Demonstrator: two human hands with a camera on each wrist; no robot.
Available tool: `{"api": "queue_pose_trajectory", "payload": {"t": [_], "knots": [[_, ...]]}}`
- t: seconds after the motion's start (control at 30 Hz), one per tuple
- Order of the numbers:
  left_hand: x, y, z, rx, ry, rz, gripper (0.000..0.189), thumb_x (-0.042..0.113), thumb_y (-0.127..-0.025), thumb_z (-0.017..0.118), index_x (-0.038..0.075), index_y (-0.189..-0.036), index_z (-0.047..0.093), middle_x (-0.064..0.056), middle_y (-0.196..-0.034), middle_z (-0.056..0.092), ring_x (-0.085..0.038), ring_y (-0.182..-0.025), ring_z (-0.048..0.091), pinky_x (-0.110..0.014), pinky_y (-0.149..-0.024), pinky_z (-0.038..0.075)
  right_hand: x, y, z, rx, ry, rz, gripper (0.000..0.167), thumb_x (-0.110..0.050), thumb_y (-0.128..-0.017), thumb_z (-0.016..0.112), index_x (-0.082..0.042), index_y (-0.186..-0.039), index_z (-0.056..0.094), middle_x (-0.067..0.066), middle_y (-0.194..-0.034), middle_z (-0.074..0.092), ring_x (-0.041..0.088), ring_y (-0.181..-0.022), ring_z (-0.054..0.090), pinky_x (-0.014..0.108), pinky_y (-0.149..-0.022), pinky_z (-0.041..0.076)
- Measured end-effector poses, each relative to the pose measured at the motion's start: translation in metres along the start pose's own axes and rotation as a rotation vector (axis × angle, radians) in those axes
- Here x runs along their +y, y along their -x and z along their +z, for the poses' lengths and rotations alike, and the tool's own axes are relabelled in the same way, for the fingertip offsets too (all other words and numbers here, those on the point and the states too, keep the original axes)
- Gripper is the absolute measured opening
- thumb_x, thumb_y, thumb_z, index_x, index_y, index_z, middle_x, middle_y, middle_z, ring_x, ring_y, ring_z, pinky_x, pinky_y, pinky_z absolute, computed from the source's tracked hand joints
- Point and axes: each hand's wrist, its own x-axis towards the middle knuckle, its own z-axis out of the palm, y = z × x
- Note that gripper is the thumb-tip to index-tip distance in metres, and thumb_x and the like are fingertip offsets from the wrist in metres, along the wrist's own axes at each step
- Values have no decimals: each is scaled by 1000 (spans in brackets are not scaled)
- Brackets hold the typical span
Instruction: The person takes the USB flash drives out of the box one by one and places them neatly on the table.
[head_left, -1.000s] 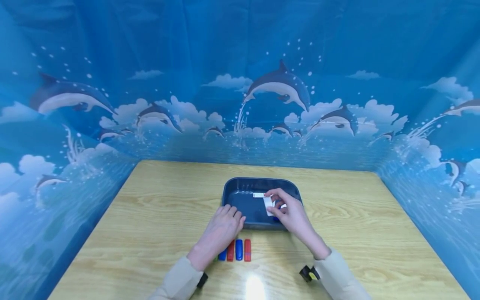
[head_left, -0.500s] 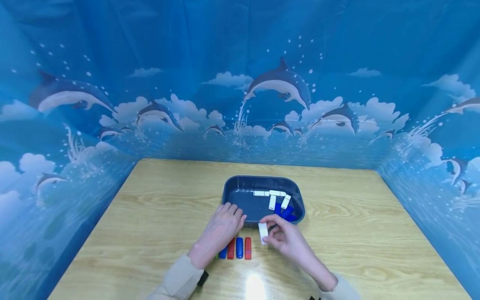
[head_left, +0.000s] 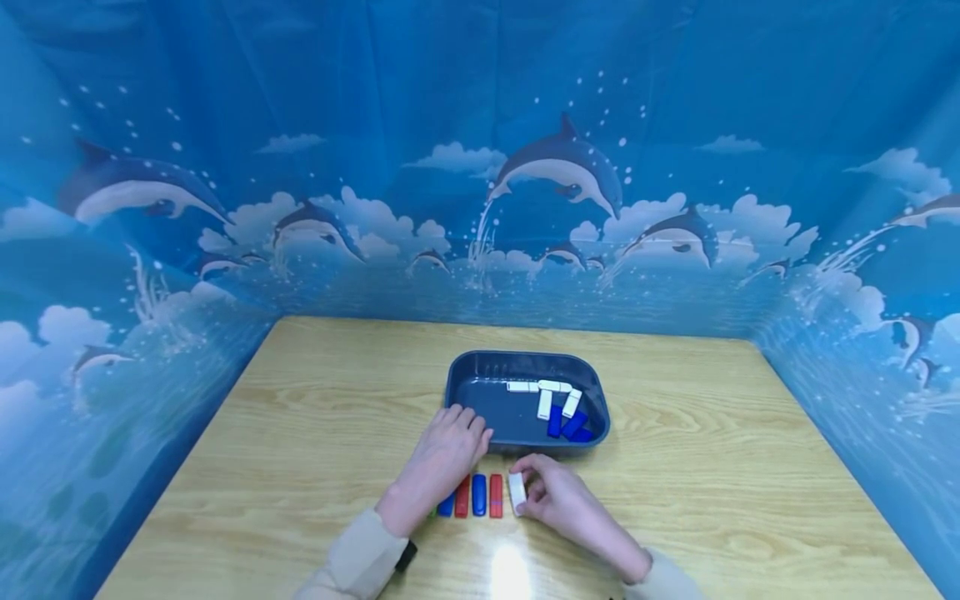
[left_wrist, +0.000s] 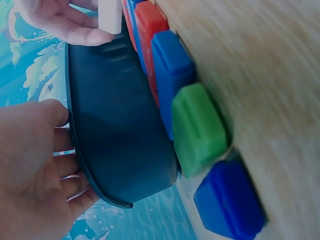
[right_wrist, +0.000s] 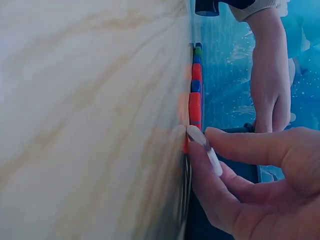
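Observation:
My right hand pinches a small white oblong stick, seamed like a capped USB stick, between thumb and fingers. It stands at the right end of a row on the table, beside a red stick. Leftward come a blue stick, a second red one and others partly hidden by my left arm. The left wrist view shows a green one and a dark blue one at the row's left end. My left hand holds the near-left rim of a dark blue tray, fingertips hidden behind its wall.
Inside the tray, several white sticks and blue sticks lie toward the right side. The wooden table is enclosed by a blue dolphin-print curtain. The row lies close in front of the tray.
My right hand has come out of the tray with the white stick and moved toward me, down to the row's right end. The left hand stays on the rim.

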Motion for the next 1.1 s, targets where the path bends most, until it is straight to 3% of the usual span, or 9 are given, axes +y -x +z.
{"api": "queue_pose_trajectory", "payload": {"t": [0.33,0.77,0.9,1.1], "knots": [[-1,1,1,28,12,8,30,37,-105,54,12,-104,71,-4,-102,69,-21,-97,61,-37,-93,53,-7,-3,1,-1,129,36,47,-3,-73,86,0,-115,65,7,-105,61,9,-73,58,21,-62,50],[-2,0,2,37,5,19,30,37,-105,54,12,-104,71,-4,-100,69,-20,-95,60,-36,-92,53,-8,-2,2,18,196,22,46,-11,-78,85,0,-119,67,8,-110,61,7,-71,54,22,-61,48],[-1,0,1,12,19,10,31,38,-105,54,12,-106,71,-4,-104,70,-21,-99,62,-37,-95,52,-10,3,-4,62,236,-45,39,-15,-83,81,-3,-117,68,5,-104,63,5,-71,53,22,-60,46],[-1,0,2,17,15,5,30,37,-105,54,12,-106,72,-4,-104,70,-21,-99,62,-37,-95,52,-14,5,-12,124,239,-225,10,-10,-87,77,-12,-97,74,-5,-90,70,-1,-70,57,19,-63,52]]}}
